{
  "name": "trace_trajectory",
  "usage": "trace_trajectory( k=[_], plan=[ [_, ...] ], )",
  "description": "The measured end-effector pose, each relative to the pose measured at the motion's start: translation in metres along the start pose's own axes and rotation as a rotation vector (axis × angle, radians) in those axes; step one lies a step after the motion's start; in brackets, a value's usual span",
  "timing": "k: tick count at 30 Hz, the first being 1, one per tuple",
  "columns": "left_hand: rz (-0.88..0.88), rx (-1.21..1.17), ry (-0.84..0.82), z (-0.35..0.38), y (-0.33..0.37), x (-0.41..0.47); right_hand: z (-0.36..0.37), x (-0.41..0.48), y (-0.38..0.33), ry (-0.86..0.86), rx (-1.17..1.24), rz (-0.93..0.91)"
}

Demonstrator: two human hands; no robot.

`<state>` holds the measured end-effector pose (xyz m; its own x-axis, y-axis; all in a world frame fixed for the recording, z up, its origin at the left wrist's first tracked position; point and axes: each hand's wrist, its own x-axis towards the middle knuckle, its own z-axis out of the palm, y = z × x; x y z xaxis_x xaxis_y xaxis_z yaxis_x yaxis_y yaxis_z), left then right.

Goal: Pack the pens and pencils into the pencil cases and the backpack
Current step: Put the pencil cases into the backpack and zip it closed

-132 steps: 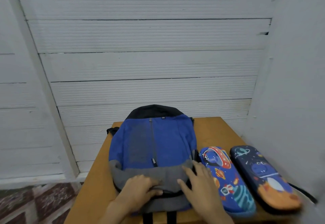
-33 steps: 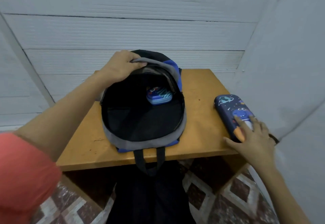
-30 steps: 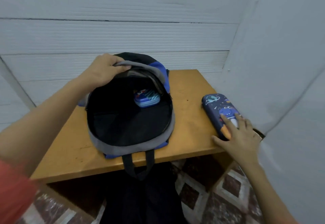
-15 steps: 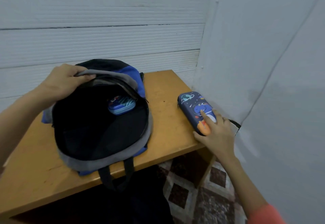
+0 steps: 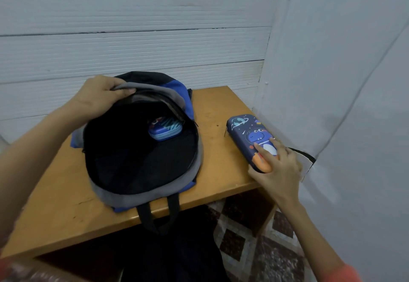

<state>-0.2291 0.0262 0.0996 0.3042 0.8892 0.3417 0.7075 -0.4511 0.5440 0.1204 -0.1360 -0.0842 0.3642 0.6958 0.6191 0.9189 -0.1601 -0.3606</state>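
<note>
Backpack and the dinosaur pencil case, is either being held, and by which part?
Left hand grips the backpack by its grey opening rim. Right hand clasps the dinosaur pencil case at its near orange end, on the table.

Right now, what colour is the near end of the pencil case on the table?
Orange, on the pencil case, in the head view.
</note>
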Motion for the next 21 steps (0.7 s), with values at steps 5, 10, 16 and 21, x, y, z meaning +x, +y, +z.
trace_trajectory(
  k=[5, 10, 16, 21],
  plan=[
    [-0.015, 0.018, -0.005, -0.002, 0.001, -0.002, -0.008, 0.002, -0.026, 0.036, 0.093, -0.077],
    [-0.003, 0.042, 0.003, -0.001, 0.003, -0.003, -0.020, 0.001, -0.055, 0.041, 0.140, -0.114],
    [-0.025, 0.020, -0.005, -0.001, 0.000, 0.000, -0.024, -0.008, -0.088, 0.012, 0.189, -0.168],
    [-0.039, -0.017, -0.005, -0.001, 0.002, 0.001, -0.028, -0.018, -0.116, 0.030, 0.266, -0.196]
  ],
)
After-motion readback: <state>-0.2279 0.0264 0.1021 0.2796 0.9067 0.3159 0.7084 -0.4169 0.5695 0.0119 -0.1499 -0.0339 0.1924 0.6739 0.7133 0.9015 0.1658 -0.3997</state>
